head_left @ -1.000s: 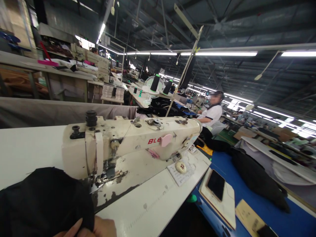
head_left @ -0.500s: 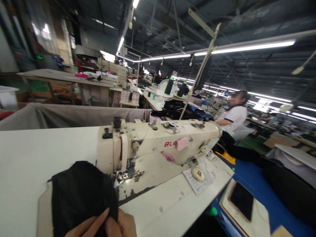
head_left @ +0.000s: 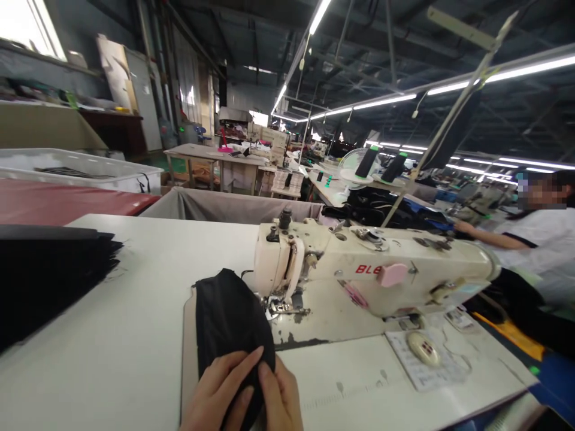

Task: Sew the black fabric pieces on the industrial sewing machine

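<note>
A piece of black fabric (head_left: 229,317) with a rounded far end lies on the white sewing table, left of the needle area of a cream sewing machine (head_left: 323,263). A beige flat piece (head_left: 189,344) shows along the fabric's left edge. My left hand (head_left: 222,389) is closed on the fabric's near part, fingers laid over it. Just to its right, my right hand (head_left: 281,392) pinches the fabric's right edge, thumb on top. The fabric's near end is hidden by both hands.
A stack of black fabric pieces (head_left: 49,275) lies at the table's left. A cream oval object with dark holes (head_left: 423,349) rests on a paper (head_left: 404,359) at right. Behind are a white plastic crate (head_left: 90,158) and thread cones (head_left: 368,163). A co-worker (head_left: 545,245) is at far right.
The view has turned left, bringing the stack of black pieces and the crate into sight. Both hands still hold the fabric, and more of the left hand now shows on top of it.
</note>
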`<action>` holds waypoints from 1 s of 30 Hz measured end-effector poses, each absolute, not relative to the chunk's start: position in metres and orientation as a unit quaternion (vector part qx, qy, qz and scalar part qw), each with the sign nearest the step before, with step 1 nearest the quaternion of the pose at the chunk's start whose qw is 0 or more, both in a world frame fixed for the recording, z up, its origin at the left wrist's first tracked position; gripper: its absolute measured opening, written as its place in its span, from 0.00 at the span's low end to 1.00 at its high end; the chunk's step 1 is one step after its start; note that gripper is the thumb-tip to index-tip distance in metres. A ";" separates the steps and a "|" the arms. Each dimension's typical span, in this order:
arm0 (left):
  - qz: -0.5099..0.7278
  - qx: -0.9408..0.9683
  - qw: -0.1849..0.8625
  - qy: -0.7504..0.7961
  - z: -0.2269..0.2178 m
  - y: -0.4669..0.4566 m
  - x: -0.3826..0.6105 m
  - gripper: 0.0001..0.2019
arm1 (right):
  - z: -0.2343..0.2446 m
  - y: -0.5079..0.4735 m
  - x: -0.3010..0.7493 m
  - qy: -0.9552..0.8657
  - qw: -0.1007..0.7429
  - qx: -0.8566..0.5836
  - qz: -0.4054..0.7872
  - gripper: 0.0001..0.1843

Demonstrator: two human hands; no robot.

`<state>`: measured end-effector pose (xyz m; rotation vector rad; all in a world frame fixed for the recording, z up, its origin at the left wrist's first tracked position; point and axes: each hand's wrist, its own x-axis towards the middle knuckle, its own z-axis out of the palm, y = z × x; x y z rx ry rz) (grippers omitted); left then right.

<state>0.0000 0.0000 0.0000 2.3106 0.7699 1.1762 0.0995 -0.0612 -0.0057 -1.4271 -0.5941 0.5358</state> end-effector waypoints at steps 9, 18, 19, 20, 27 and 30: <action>0.438 0.829 0.224 0.265 0.020 -0.010 -0.003 0.18 | 0.023 -0.065 0.096 -0.226 0.696 -0.617 0.289 0.22; 0.491 0.801 0.247 0.237 0.070 0.005 -0.012 0.20 | 0.050 -0.047 0.098 -0.184 0.750 -0.472 0.424 0.17; 0.494 0.798 0.255 0.234 0.073 0.006 -0.013 0.20 | 0.053 -0.045 0.097 -0.182 0.757 -0.447 0.441 0.16; 0.496 0.794 0.263 0.233 0.076 0.006 -0.014 0.20 | 0.058 -0.044 0.095 -0.174 0.760 -0.428 0.458 0.16; 0.468 0.779 0.329 0.257 0.083 0.007 -0.014 0.17 | 0.067 -0.051 0.079 -0.160 0.752 -0.413 0.488 0.09; 0.502 0.704 0.412 0.286 0.079 0.006 -0.012 0.14 | 0.051 -0.057 0.080 -0.257 0.719 -0.457 0.457 0.06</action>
